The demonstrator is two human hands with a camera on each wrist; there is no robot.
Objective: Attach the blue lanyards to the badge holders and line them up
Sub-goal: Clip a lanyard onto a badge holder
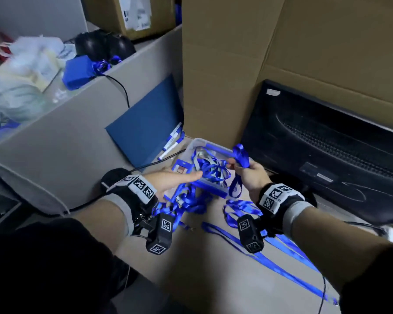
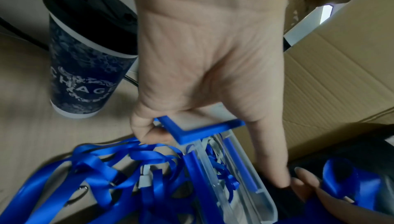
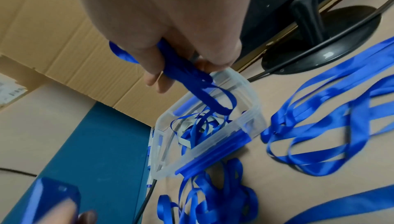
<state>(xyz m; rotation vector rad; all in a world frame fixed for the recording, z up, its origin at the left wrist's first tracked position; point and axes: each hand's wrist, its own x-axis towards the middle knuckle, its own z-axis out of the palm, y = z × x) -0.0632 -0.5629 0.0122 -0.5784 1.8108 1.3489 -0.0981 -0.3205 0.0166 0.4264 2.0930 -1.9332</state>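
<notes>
A clear plastic box (image 1: 194, 143) on the desk holds a tangle of blue lanyards (image 1: 213, 169). My right hand (image 1: 236, 165) hovers over the box's right end and grips a bunched blue lanyard (image 3: 183, 72) that trails down into the box (image 3: 249, 119). My left hand (image 1: 186, 175) reaches in from the left and holds a blue-framed badge holder (image 2: 200, 130), fingers curled round its frame, just above the box's rim (image 2: 251, 185). The badge holder (image 3: 51, 199) also shows blurred in the right wrist view. More lanyards (image 1: 184, 202) lie piled in front of the box.
Long blue lanyards (image 1: 281, 257) lie stretched out on the desk to the right. A black monitor (image 1: 327, 143) stands at the right and tall cardboard boxes (image 1: 225, 64) behind. A blue folder (image 1: 145, 132) and pens (image 1: 173, 141) lie left of the box. A lidded cup (image 2: 85, 59) stands near my left wrist.
</notes>
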